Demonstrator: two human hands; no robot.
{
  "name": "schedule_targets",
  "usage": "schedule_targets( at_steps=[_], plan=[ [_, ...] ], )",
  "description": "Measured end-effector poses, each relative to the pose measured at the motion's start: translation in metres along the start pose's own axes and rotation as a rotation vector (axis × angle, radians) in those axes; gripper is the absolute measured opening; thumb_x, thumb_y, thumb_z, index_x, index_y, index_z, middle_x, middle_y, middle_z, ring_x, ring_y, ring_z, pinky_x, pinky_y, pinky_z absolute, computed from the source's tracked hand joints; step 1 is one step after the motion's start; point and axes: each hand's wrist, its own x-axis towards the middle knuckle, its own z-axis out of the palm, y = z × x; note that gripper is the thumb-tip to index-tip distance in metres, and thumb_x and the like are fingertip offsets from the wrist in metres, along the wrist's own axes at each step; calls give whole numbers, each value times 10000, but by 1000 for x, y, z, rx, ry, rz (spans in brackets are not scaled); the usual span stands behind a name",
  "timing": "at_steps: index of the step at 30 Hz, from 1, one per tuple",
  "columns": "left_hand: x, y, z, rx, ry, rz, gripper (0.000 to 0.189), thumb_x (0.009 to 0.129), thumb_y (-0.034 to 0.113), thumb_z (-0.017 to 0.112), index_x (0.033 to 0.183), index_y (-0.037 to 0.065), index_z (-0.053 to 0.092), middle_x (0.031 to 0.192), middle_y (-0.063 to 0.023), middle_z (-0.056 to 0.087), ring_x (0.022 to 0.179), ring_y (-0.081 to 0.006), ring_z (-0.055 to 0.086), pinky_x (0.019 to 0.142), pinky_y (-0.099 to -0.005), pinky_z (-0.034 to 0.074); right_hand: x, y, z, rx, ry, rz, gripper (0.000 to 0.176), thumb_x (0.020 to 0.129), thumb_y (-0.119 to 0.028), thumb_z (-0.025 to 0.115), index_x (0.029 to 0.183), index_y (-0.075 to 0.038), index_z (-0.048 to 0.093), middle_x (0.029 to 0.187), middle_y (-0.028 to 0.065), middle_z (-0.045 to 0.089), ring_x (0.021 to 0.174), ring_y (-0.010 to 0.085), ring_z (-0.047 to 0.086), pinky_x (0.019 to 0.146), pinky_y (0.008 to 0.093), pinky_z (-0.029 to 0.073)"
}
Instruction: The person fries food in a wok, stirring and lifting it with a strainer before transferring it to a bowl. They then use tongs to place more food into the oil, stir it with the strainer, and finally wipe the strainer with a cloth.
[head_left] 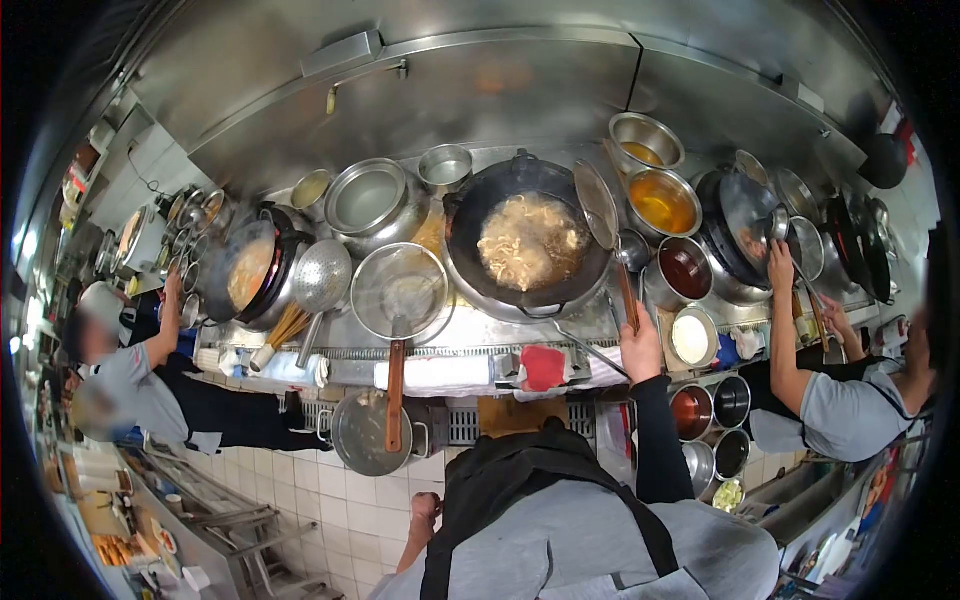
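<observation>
My right hand (642, 347) is closed around the wooden handle of a round mesh strainer (597, 205). The strainer's mesh head stands tilted at the right rim of a large black wok (470, 225). Inside the wok, pale pieces of food (525, 245) bubble in brownish oil. A ladle (632, 250) lies right beside the strainer, its handle running down toward the same hand. Low at my side, away from the stove, my left hand (425, 507) is curled into a loose fist with nothing showing in it.
A second strainer (400, 290) rests on a pot left of the wok, its wooden handle jutting over the counter edge. Pots of oil (663, 203) and dark red sauce (685, 268) stand at the right. Co-workers (165, 385) work at woks on both sides.
</observation>
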Motion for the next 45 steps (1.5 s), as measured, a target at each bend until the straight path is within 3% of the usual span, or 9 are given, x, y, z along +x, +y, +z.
schedule_targets(
  at_steps=[6, 11, 14, 19, 26, 32, 36, 40, 45],
  plan=[
    [-18, -3, 7, 391, -40, -30, 97, 860, 94, 601, 838, 60, 689, 729, -118, 666, 667, -258, 667, 568, -369, 528, 13, 55, 50, 781, -329, 560, 231, 971, -85, 568, 1202, -92, 567, 780, 31, 562, 502, 73, 436, 407, 230, 293],
    [-24, 4, 4, 549, -37, -237, 88, 832, 202, 674, 829, 151, 745, 823, -92, 751, 775, -261, 731, 662, -394, 562, 51, 80, 84, 1181, -626, 790, 167, 1001, -92, 554, 1156, -123, 498, 759, 3, 504, 489, 39, 340, 374, 205, 207],
    [-29, 4, 1, 586, 16, -18, 101, 859, 141, 626, 808, 101, 704, 754, -116, 707, 704, -272, 697, 612, -393, 549, 59, 68, 81, 1173, -704, 778, 237, 1006, -95, 558, 1230, -121, 486, 777, 9, 517, 500, 37, 350, 379, 196, 209],
    [-19, -20, 1, 63, 23, -80, 102, 865, 69, 553, 793, 59, 624, 697, -102, 581, 614, -224, 592, 518, -355, 477, 41, -6, 19, 877, -728, 613, 530, 990, -96, 569, 1499, -124, 426, 763, -10, 509, 506, 28, 361, 393, 180, 222],
    [-32, 0, 0, 189, -82, -131, 199, 896, 100, 521, 771, 48, 667, 638, -96, 578, 586, -210, 597, 497, -368, 480, -4, -12, 9, 464, -370, 147, 525, 962, -63, 617, 1461, 39, 487, 1335, 133, 644, 1237, 182, 583, 1045, 291, 427],
    [-42, 4, -8, 474, -67, -16, 272, 900, 108, 525, 666, 66, 657, 569, -80, 554, 566, -202, 586, 489, -360, 479, -2, -46, 35, 504, -300, 94, 525, 973, -53, 600, 1471, 42, 464, 1349, 156, 639, 1226, 190, 597, 1033, 285, 435],
    [-41, -1, -21, 112, 5, -198, 218, 882, 86, 550, 690, 58, 649, 600, -81, 563, 562, -205, 579, 491, -343, 490, 1, -83, 82, 447, -268, -124, 509, 979, -60, 581, 1466, 35, 468, 1333, 191, 646, 1219, 222, 615, 1021, 306, 450],
    [-48, -14, -38, -42, 61, -244, 164, 860, 64, 574, 713, 48, 644, 626, -83, 569, 555, -209, 576, 481, -335, 494, 13, -129, 146, 277, -235, -234, 550, 946, -126, 592, 1459, 28, 467, 1186, 320, 656, 1096, 445, 655, 931, 437, 517],
    [-64, -44, -61, 53, 47, -122, 96, 833, 37, 605, 743, 36, 638, 658, -85, 576, 546, -213, 573, 469, -326, 500, 43, -163, 264, -20, -329, -270, 575, 916, -145, 571, 1458, 8, 454, 998, 333, 679, 921, 486, 666, 822, 559, 515]
  ],
)
